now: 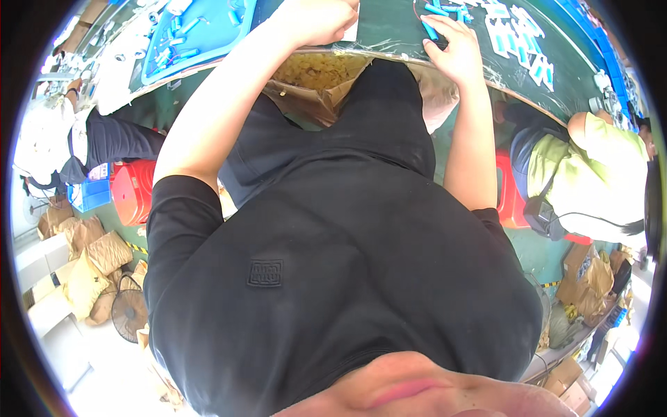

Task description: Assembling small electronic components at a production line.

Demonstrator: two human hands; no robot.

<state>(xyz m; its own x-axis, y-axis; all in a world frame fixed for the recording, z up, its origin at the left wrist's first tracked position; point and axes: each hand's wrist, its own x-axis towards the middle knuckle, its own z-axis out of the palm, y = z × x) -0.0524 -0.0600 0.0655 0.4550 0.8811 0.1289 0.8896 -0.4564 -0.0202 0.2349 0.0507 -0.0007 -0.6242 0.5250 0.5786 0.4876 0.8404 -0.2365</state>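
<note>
My left hand (321, 22) is at the table's near edge with its fingers curled closed. A white sheet or card shows beside its fingertips; what the fingers hold, if anything, is hidden. Off to the right, my right hand (457, 54) has its thumb and fingers around a small blue cylindrical battery (429, 30). Several more blue batteries (455, 11) lie just beyond that hand, and a thin red wire shows near them. Further right, white strips with blue batteries (517, 43) are spread in rows on the green tabletop (389, 35).
A blue tray (201, 59) with wired blue batteries stands at the left. Under the table edge, between my legs, is an open bag (316, 73) of yellowish bits. People sit close by on both sides, near red stools (132, 191). A fan (130, 314) and cartons are behind left.
</note>
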